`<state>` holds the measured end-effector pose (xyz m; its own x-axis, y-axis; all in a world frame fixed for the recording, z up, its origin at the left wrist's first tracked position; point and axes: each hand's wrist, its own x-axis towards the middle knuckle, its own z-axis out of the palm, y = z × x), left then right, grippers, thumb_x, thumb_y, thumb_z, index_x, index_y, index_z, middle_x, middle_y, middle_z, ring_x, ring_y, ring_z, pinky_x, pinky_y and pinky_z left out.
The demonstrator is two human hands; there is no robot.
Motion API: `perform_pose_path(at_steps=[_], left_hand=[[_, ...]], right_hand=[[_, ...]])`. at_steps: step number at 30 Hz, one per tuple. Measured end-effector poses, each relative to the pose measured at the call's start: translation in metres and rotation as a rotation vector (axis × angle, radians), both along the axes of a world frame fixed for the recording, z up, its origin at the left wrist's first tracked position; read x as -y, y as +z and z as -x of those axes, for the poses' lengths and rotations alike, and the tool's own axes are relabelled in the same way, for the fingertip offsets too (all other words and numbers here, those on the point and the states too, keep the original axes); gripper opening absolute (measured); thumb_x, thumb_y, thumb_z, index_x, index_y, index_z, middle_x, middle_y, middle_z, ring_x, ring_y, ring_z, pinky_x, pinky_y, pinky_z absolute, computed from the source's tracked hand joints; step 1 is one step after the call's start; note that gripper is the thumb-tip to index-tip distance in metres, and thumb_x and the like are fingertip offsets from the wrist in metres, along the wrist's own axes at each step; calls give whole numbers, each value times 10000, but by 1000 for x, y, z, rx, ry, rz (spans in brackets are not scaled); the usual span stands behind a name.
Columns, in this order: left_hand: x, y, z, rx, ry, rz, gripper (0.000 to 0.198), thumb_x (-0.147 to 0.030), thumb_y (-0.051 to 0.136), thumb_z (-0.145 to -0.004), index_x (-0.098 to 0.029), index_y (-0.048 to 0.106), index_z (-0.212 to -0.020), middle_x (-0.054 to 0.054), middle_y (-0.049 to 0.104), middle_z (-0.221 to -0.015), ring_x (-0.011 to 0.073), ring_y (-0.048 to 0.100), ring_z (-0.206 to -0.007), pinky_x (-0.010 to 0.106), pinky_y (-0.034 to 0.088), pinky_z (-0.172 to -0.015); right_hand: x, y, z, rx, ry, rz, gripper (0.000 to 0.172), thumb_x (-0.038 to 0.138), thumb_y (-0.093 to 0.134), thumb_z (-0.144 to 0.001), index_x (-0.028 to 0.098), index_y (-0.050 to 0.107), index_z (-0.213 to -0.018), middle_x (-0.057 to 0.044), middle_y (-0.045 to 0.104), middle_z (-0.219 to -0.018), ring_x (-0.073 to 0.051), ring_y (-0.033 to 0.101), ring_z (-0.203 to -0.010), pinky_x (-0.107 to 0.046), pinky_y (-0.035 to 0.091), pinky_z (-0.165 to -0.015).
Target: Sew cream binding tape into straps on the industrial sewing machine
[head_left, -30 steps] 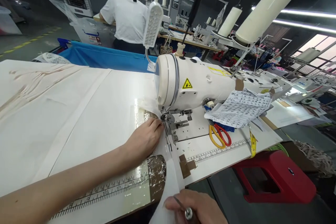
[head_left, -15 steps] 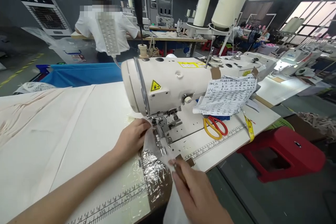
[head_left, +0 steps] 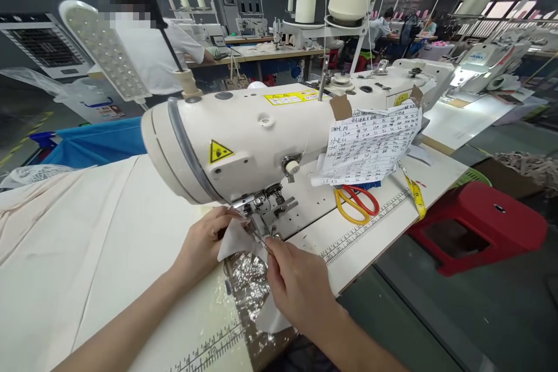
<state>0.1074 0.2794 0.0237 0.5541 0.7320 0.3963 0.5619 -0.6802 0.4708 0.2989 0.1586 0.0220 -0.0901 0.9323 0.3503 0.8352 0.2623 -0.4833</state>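
My left hand [head_left: 201,244] is beside the presser foot area of a white sewing machine [head_left: 244,133], fingers closed on a piece of thin white fabric [head_left: 236,239]. My right hand [head_left: 300,279] is closed around a slim metal tool, apparently tweezers [head_left: 260,237], whose tips point at the needle area. More of the white fabric [head_left: 271,317] hangs below my right hand, over shiny clear tape [head_left: 249,273] on the table edge. The exact contact between tool and fabric is too small to tell.
Scissors with red and yellow handles [head_left: 355,204], a handwritten sheet [head_left: 370,145] and a yellow tape measure [head_left: 416,197] are at the right. Pale fabric [head_left: 26,203] lies at the left. A red stool [head_left: 483,226] stands beside the table. A person [head_left: 143,52] sits beyond the machine.
My right hand has moved up and forward to the needle area, bringing the tool tips there. The fabric's near end has bunched between my hands. The camera view has moved closer.
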Motion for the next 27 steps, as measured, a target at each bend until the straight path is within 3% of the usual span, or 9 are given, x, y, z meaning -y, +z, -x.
perform_pose_path(at_steps=[8, 17, 27], left_hand=[[1, -2, -2, -16, 24, -16, 338, -445, 466, -949, -218, 714, -915, 69, 736, -961, 217, 704, -887, 311, 579, -741], [2, -11, -4, -43, 17, -171, 235, -385, 486, -970, -207, 639, -954, 63, 710, -959, 199, 673, -883, 287, 550, -701], [-1, -4, -4, -9, 57, -2, 273, -409, 471, -956, -208, 633, -867, 47, 700, -875, 184, 665, -777, 286, 526, -652]], right_hand=[[-3, 3, 2, 55, -12, 43, 288, 131, 497, -952, 143, 622, -1211, -65, 765, -893, -184, 703, -680, -263, 393, -527], [-4, 0, 3, 54, -6, 16, 270, 147, 445, -986, 142, 602, -1205, -61, 754, -894, -191, 698, -687, -285, 369, -524], [-4, 0, 3, 68, 5, 24, 300, 147, 423, -997, 129, 598, -1240, -57, 757, -898, -210, 703, -660, -317, 402, -508]])
